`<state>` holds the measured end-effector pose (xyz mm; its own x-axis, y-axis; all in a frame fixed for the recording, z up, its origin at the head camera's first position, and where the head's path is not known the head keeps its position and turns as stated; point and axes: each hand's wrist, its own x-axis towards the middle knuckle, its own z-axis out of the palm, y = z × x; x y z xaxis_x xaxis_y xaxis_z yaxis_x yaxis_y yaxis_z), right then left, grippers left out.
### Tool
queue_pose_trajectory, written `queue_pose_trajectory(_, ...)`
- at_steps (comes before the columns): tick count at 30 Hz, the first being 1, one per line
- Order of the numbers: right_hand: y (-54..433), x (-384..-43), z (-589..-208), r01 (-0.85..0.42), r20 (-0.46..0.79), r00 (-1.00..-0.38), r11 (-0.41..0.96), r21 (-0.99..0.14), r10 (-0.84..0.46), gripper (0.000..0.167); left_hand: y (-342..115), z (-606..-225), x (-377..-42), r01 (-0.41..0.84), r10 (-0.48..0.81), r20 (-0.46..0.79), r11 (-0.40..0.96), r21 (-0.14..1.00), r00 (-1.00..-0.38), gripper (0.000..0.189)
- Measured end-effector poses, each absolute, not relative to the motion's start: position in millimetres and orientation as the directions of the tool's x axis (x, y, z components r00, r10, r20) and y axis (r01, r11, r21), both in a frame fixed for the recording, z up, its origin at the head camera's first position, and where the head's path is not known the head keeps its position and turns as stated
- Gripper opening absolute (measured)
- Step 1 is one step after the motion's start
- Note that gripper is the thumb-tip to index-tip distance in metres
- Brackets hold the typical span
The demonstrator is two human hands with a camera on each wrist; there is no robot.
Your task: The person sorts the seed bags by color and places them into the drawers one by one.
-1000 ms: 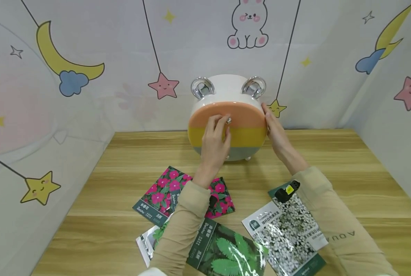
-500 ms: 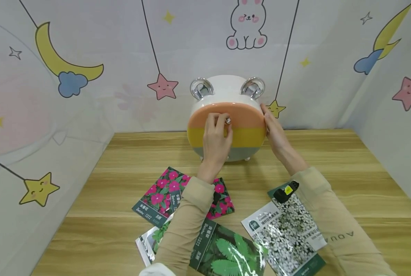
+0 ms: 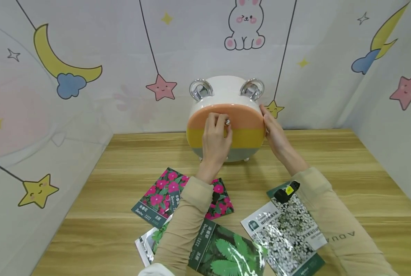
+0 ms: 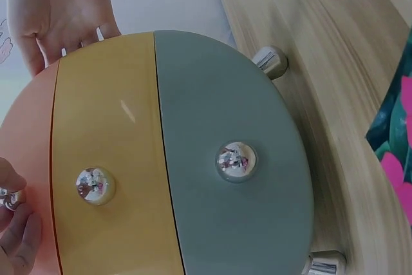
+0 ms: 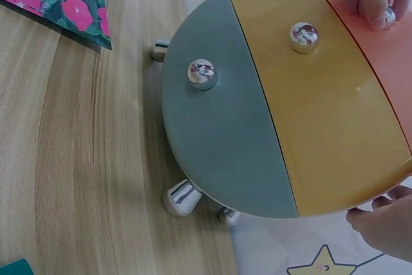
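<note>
A round drawer box point(image 3: 226, 90) with silver ring ears and stubby silver feet stands at the back of the table. Its front is split into an orange drawer point(image 3: 248, 117), a yellow drawer point(image 4: 106, 127) and a grey-green drawer point(image 4: 225, 101), each with a shiny round knob. My left hand point(image 3: 216, 140) pinches the orange drawer's knob point(image 5: 389, 18) between thumb and fingers. That drawer looks flush with the front. My right hand point(image 3: 278, 138) rests with fairly straight fingers along the box's right side; in the right wrist view its fingertips are partly hidden behind the edge.
Glossy flower packets lie in front of the box: pink-flowered ones point(image 3: 157, 195) at left, a green-leaf one point(image 3: 229, 249) in the middle, white-flowered ones point(image 3: 288, 230) at right beneath my right sleeve. A cartoon-printed cloth point(image 3: 198, 46) stands behind the wooden table point(image 3: 122, 161).
My left hand has shifted slightly right, and its fingers have closed in around the orange drawer's knob. The right hand stays against the box's side. The head view has tilted a little.
</note>
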<state>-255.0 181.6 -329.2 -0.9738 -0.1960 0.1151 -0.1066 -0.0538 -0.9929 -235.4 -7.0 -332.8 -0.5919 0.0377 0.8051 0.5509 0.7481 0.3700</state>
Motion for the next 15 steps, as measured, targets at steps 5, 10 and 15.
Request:
queue_pose_trajectory(5, 181.9, -255.0, -329.9, -0.100, 0.111, -0.975, -0.065, -0.993, -0.194, 0.053, -8.0, -332.1, -233.1, 0.554, 0.048, 0.806, 0.750, 0.362, -0.590, 0.015)
queue_pose_trajectory(10, 182.8, -255.3, -330.7, -0.103, 0.116, -0.974, -0.078, -0.992, -0.196, 0.053, -8.9, -332.5, -231.4, 0.560, 0.064, 0.808, 0.753, 0.346, -0.586, 0.016)
queue_pose_trajectory(15, 185.2, -256.7, -331.2, -0.106, 0.127, -0.968, -0.106, -0.989, -0.216, 0.054, -9.7, -332.4, -229.2, 0.562, 0.076, 0.812, 0.758, 0.330, -0.579, 0.017)
